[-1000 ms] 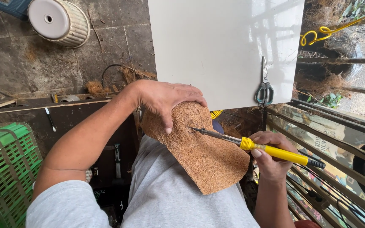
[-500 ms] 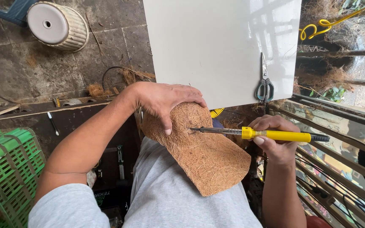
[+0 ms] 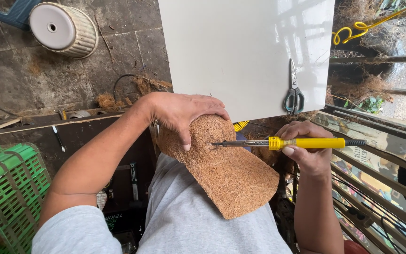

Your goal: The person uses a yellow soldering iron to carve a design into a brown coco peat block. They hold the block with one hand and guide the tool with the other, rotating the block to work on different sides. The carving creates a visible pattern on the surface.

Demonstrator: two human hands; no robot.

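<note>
A: Right hand (image 3: 308, 153): what does it hold?

B: It is closed around the yellow grip of a soldering iron (image 3: 287, 142), held level, with the metal tip pointing toward the person's left. The tip meets the coir sheet (image 3: 222, 169) at a small dark spot just beside the left thumb.

A: And the left hand (image 3: 184, 113)?

B: It is clamped over the sheet's upper edge, fingers spread across the top, thumb pressing the face. The sheet lies on the person's lap, against the grey shirt (image 3: 189, 221).

A: How far along does the work appear?

B: Early, by the look of it. Only the one dark mark at the tip shows; the rest of the sheet's face looks untouched. Whether that mark goes through the sheet cannot be told.

A: What lies around?

B: A white board (image 3: 240, 51) stands just beyond the hands, with scissors (image 3: 293, 94) lying on it. A green crate (image 3: 10, 188) is at the left, and a ribbed white pot (image 3: 62, 30) lies on its side on the floor.

A: What is hidden?

B: The sheet's top edge sits under the left hand. The iron's cord runs out of sight past the right hand. A yellow coil (image 3: 240, 126) shows only in part behind the sheet.
</note>
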